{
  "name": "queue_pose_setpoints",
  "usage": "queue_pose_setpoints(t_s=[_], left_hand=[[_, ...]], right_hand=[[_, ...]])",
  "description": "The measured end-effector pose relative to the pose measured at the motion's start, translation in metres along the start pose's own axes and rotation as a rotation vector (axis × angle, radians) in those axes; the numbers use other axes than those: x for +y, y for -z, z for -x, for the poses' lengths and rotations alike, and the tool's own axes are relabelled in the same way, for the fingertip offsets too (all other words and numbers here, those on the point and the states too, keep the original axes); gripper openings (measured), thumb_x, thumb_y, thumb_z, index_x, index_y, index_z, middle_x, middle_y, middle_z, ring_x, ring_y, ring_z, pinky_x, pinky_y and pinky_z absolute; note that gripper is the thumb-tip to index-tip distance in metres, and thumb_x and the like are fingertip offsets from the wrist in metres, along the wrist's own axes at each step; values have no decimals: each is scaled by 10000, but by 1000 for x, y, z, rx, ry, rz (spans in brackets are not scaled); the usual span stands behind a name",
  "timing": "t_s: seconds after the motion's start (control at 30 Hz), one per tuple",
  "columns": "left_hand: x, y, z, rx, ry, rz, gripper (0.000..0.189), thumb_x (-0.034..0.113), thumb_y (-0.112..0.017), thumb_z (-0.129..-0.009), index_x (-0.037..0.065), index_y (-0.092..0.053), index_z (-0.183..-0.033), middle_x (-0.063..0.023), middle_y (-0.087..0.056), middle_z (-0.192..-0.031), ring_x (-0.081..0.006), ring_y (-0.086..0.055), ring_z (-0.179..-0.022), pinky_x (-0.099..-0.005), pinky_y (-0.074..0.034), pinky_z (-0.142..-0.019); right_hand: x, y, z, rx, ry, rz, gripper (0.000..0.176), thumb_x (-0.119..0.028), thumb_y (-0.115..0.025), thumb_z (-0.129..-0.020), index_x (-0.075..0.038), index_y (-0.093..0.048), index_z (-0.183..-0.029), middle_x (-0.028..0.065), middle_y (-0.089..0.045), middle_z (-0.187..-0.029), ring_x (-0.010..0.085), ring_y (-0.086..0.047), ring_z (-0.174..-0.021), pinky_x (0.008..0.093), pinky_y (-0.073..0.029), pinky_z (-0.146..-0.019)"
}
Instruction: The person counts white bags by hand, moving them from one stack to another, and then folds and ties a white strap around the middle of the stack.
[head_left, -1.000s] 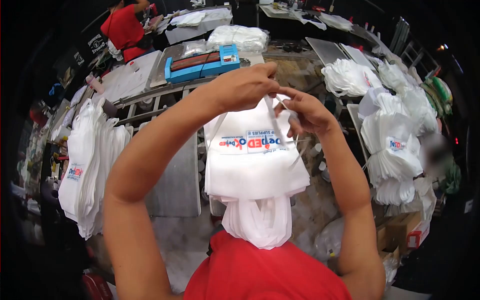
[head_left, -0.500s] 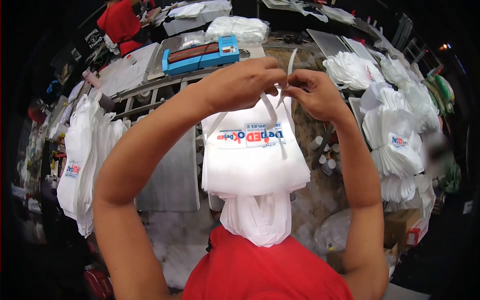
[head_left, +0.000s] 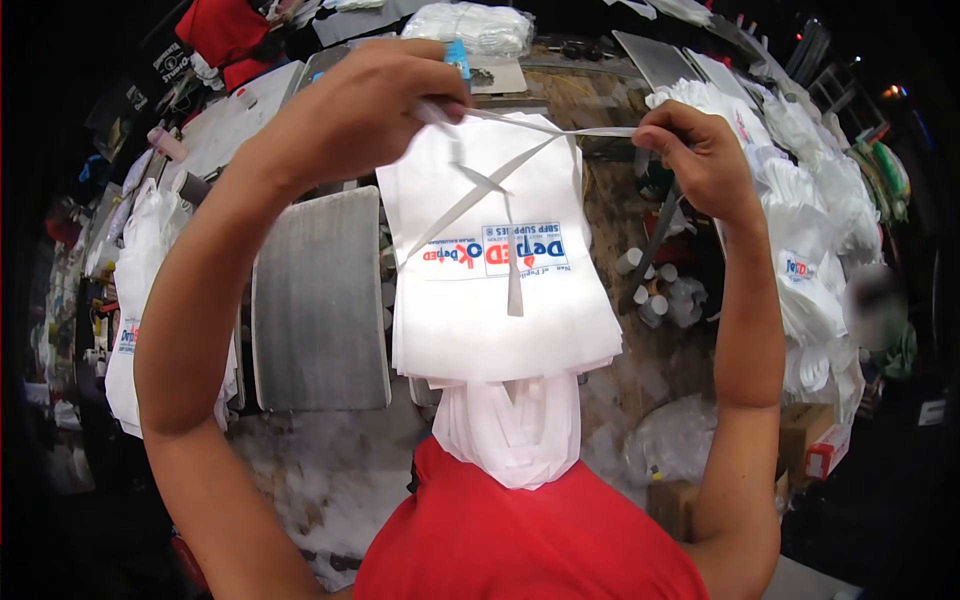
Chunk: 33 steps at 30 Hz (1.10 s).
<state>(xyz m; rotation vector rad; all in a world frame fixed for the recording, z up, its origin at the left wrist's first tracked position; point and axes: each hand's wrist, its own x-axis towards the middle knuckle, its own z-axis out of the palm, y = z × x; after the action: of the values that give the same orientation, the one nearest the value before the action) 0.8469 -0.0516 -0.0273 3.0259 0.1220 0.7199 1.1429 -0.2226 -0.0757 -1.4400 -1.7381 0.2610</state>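
Heavy fisheye going on, edges bend hard and the corners drop to plain black. Light comes from overhead; the stack of white bags [head_left: 500, 310] in the middle is bright, nearly washed out. The thin white strip [head_left: 570, 129] reads sharp. Small lamp glare [head_left: 886, 92] upper right, one blurred patch [head_left: 873, 305] at the right edge.

The stack of printed bags [head_left: 495, 300] lies before you, your left hand [head_left: 350, 110] at its 11 o'clock, right hand [head_left: 700, 160] at 1 o'clock, a tie strip [head_left: 560, 128] held between them. A metal plate [head_left: 318, 300] lies at the stack's 9 o'clock, piled bags [head_left: 810, 270] at 3 o'clock.
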Motion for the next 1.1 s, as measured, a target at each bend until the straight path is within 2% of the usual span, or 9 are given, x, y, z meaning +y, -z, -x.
queue_pose_setpoints(t_s=[0.1,0.2,0.33,0.43,0.5,0.63,0.77,0.83,1.1], left_hand=[[-26,-4,31,40,26,88,38,6,-666,-883,-2,-687,-913,-91,-637,-825,-239,-607,-770,-337,-445,-646],[-41,-11,64,24,319,233,141,122,-641,-972,-7,-655,-918,-8,-607,-760,-73,-505,-677,-254,-415,-623],[-55,-7,100,1,650,475,121,105,-646,-954,-5,-665,-907,-14,-648,-764,-63,-545,-682,-245,-444,-621],[-87,-44,167,66,547,348,142,122,-641,-957,-4,-669,-899,-3,-634,-735,-48,-517,-609,-235,-415,-557],[-108,-78,229,26,936,354,199,210,-646,-974,32,-674,-889,17,-576,-699,-59,-497,-594,-246,-405,-543],[-139,-165,356,-113,1252,436,250,275,-687,-947,42,-672,-857,20,-560,-660,-76,-488,-556,-265,-386,-505],[-122,-193,373,-56,1351,662,249,258,-680,-949,44,-660,-824,14,-565,-664,-89,-502,-566,-269,-390,-511],[-120,-204,385,-281,1440,778,200,233,-709,-923,41,-660,-896,-13,-610,-711,-117,-572,-604,-276,-456,-553],[-90,-241,374,-268,1562,1052,306,102,-769,-845,-5,-636,-1099,-81,-693,-868,-166,-677,-737,-293,-557,-659]], right_hand=[[16,11,10,-21,-36,105,127,-88,-659,-949,29,-704,-925,16,-678,-765,49,-526,-679,225,-422,-628],[30,18,23,4,-122,126,90,-68,-667,-924,14,-701,-908,29,-662,-823,100,-550,-742,243,-430,-688],[51,19,37,26,25,253,61,-47,-676,-895,12,-680,-881,67,-635,-956,178,-570,-898,275,-443,-786],[93,18,70,114,24,357,67,-51,-691,-870,9,-661,-864,97,-600,-1047,253,-547,-1017,326,-440,-863],[142,9,104,255,-59,426,97,-97,-717,-856,-11,-672,-861,104,-616,-1049,275,-554,-1024,362,-451,-863],[226,-19,167,213,-240,531,168,-161,-756,-831,-25,-660,-806,90,-639,-985,309,-578,-936,390,-453,-817],[230,-35,170,292,-349,439,153,-173,-757,-832,-32,-694,-833,101,-648,-1018,311,-581,-952,394,-454,-826],[233,-38,171,351,-316,436,150,-178,-757,-832,-37,-709,-849,105,-651,-1032,311,-583,-957,396,-455,-829],[244,-79,208,94,-549,369,191,-229,-772,-807,-44,-750,-849,148,-672,-1129,352,-618,-1055,424,-485,-915]])
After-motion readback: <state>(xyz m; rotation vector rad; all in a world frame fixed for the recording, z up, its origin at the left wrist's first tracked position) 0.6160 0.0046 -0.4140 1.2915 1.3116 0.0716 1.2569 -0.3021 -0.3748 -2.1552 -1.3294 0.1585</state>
